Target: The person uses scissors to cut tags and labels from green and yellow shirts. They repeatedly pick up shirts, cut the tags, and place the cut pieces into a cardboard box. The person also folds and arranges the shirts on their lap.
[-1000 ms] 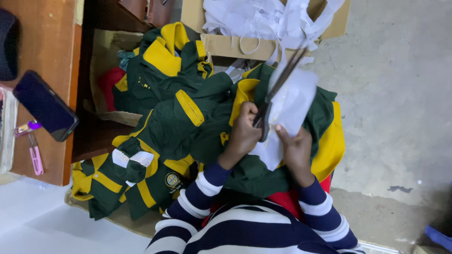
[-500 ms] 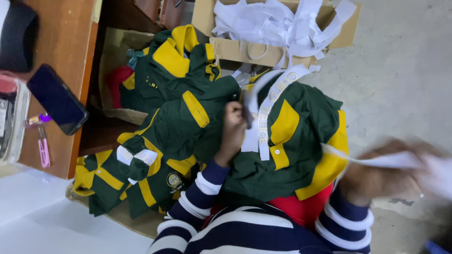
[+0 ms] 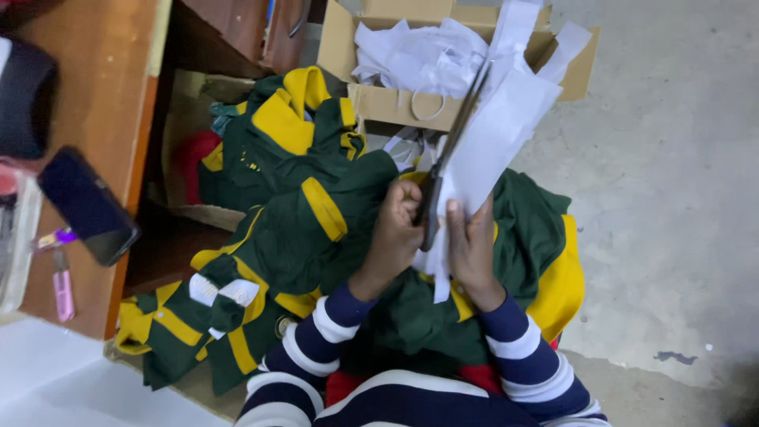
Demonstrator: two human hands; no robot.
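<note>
Gripping scissors (image 3: 451,158), left hand (image 3: 395,229) fingers curl tight (right hand (image 3: 472,245) pinches white fabric (image 3: 494,138))

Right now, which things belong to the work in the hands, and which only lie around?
In use:
- left hand holding dark metal scissors
- right hand holding white fabric strip
- green and yellow garment on lap

Lying about:
- black phone on brown wooden desk
- pink tube
- cardboard box of white scraps

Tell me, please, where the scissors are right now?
In the head view, the scissors are centre frame, in the left hand, blades against the white fabric held by the right hand.
</note>
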